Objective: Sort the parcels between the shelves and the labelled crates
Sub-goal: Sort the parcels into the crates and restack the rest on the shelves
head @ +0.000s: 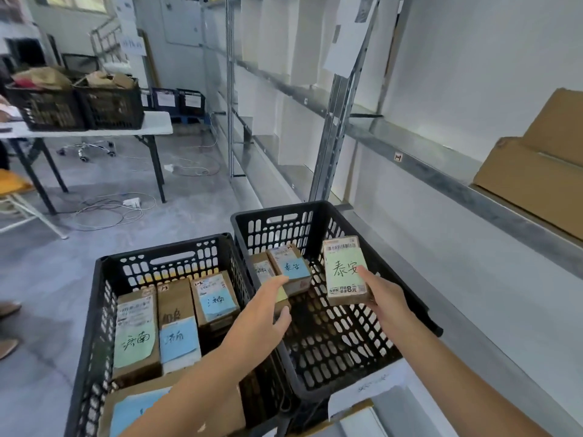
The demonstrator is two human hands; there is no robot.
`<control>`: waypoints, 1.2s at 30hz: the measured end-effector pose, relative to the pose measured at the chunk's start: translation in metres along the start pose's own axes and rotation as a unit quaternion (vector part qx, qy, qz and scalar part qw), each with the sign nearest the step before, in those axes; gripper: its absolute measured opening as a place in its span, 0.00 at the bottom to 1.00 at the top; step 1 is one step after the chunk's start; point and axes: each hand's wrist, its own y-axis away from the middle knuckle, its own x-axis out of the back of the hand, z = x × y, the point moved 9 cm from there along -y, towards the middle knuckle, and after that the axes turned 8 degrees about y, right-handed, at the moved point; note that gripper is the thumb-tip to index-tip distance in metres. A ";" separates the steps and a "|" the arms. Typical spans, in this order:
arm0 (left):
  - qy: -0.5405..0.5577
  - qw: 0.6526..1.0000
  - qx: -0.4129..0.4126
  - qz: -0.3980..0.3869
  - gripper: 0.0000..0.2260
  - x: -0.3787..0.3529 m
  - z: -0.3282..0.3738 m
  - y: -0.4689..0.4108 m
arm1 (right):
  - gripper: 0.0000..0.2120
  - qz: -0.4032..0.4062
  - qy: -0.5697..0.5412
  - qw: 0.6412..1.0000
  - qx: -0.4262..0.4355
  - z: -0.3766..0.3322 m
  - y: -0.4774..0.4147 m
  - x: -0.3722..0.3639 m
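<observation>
I see my right hand [383, 298] gripping a small brown parcel [345, 271] with a green handwritten note, thumb on its face, held upright above the right black crate [315, 207]. My left hand [268, 305] hovers straight-fingered over the blue-noted parcel [291, 268] leaning in that crate's far-left corner. The left crate [164, 247] holds parcels with blue and green notes. Metal shelving [441, 181] runs along the right.
</observation>
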 end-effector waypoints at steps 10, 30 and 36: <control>-0.025 0.999 0.023 -0.015 0.25 -0.016 -0.015 -0.097 | 0.17 -0.009 0.035 0.999 -0.015 0.015 -0.126 -0.040; -0.053 0.993 0.105 -0.016 0.25 -0.051 -0.066 -0.175 | 0.20 0.013 0.272 0.957 0.096 0.046 -0.244 -0.083; -0.073 0.993 0.096 -0.007 0.25 -0.055 -0.067 -0.183 | 0.23 0.031 0.262 0.964 0.039 0.065 -0.256 -0.088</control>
